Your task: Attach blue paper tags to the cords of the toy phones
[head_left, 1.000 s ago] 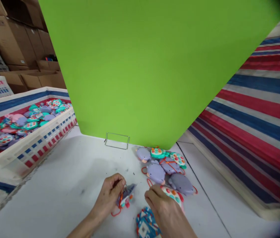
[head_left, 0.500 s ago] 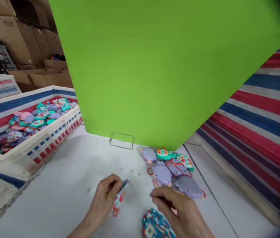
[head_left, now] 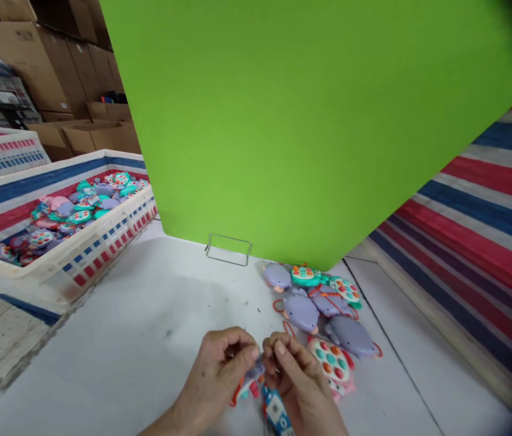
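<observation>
Both my hands meet low in the middle of the white table. My left hand pinches a small toy with a red cord hanging from it. My right hand has its fingers closed on the same toy from the right, and a blue patterned card sticks out below its fingers. Just right of my hands lies a pile of toys: purple ones, teal ones, and one showing coloured buttons.
A big green board stands behind the pile on a wire stand. A white crate full of the same toys sits at left. Striped red, blue and white sheeting runs along the right. Cardboard boxes stack at back left.
My right hand left the pile and came to the toy in my left hand. The blue card moved with it. The view shifted slightly, so the pile now sits further right.
</observation>
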A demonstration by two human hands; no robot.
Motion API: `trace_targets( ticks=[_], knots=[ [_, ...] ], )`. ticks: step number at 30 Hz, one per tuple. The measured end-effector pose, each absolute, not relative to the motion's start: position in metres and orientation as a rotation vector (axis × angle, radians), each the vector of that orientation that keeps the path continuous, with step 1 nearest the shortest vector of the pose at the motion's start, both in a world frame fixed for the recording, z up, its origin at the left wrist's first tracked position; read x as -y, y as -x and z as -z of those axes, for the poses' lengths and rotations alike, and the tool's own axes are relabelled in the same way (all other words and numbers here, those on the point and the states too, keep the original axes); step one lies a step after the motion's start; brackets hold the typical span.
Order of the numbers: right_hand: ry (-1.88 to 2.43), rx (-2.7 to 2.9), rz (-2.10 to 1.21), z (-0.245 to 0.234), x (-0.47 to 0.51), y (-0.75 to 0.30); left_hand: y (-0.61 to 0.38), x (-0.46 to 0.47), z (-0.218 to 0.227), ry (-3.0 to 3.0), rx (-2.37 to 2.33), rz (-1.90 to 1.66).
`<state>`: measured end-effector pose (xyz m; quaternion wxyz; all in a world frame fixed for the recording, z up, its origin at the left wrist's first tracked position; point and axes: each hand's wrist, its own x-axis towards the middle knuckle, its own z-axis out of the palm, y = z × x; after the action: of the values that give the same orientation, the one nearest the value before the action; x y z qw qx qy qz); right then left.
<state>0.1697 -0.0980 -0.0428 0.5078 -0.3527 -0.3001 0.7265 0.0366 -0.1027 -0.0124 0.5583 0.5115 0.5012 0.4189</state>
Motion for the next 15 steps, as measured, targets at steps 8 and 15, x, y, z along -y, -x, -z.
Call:
trace_targets(
  ticks=[8,15],
  knots=[
    [0.883,0.736,-1.733,0.050,0.106,-0.162,-0.038,0.104,0.017,-1.173,-1.230,-0.974],
    [0.974,0.668,-1.682,0.059,0.107,-0.156,-0.036,0.105,0.028,-1.155,-1.198,-0.969]
  ],
)
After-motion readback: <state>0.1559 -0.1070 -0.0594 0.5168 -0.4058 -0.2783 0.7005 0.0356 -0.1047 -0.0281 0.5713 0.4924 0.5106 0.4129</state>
